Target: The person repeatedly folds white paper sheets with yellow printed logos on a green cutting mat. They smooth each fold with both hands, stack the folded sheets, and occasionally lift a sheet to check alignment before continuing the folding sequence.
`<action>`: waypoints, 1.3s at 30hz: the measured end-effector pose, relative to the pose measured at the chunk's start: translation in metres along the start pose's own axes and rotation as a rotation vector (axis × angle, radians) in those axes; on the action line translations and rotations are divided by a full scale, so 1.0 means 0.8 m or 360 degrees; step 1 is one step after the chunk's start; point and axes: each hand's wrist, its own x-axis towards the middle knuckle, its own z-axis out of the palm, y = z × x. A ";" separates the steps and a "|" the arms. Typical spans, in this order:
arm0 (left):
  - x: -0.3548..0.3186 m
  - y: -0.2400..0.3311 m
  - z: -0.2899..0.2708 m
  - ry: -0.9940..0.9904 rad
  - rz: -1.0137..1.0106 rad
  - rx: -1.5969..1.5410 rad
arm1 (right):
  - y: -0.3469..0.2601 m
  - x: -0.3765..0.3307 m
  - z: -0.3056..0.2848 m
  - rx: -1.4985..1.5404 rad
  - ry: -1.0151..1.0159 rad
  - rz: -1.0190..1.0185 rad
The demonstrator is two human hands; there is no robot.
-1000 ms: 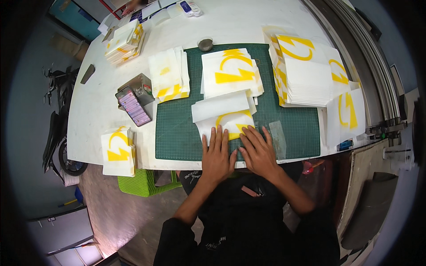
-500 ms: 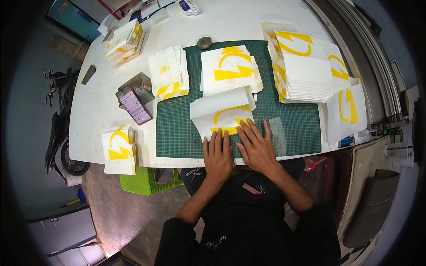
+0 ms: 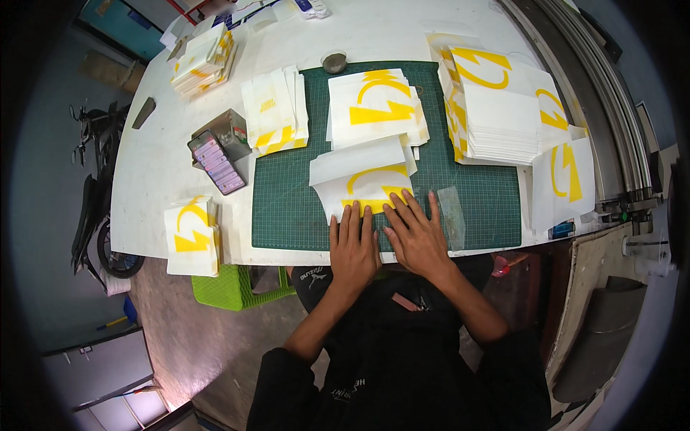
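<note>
A white paper sheet with a yellow print point(image 3: 363, 181) lies partly folded on the green cutting mat point(image 3: 287, 215), its far part raised in a flap. Along its near edge my left hand point(image 3: 352, 244) lies flat, fingers stretched out over the paper. My right hand point(image 3: 418, 235) rests beside it with fingers spread, the fingertips on the yellow band at the sheet's right end. Just beyond is a stack of printed white sheets point(image 3: 374, 111). To the right of my right hand, a narrow clear strip point(image 3: 451, 215) lies on the mat.
A thick stack of folded printed sheets point(image 3: 499, 115) stands at the right. More paper piles are at left: one point(image 3: 273, 108) by the mat, one point(image 3: 192, 237) at the table edge, one point(image 3: 205, 61) far back. A phone point(image 3: 217, 164) leans on a grey box point(image 3: 231, 133). A small round dish point(image 3: 334, 62) sits behind the mat.
Both hands stay flat on the sheet with hardly any movement. The whole view has shifted slightly; the papers lie as before.
</note>
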 end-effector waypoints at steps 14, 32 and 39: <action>0.004 -0.004 0.000 -0.0050 0.0017 -0.0082 | 0.002 -0.001 0.001 0.0016 0.0022 -0.0018; -0.002 -0.003 0.002 -0.0016 0.0012 -0.0082 | -0.002 -0.004 0.004 0.0044 0.0027 0.0031; -0.001 -0.003 0.004 -0.0014 0.0011 -0.0052 | 0.001 -0.004 0.006 -0.0009 0.0051 -0.0007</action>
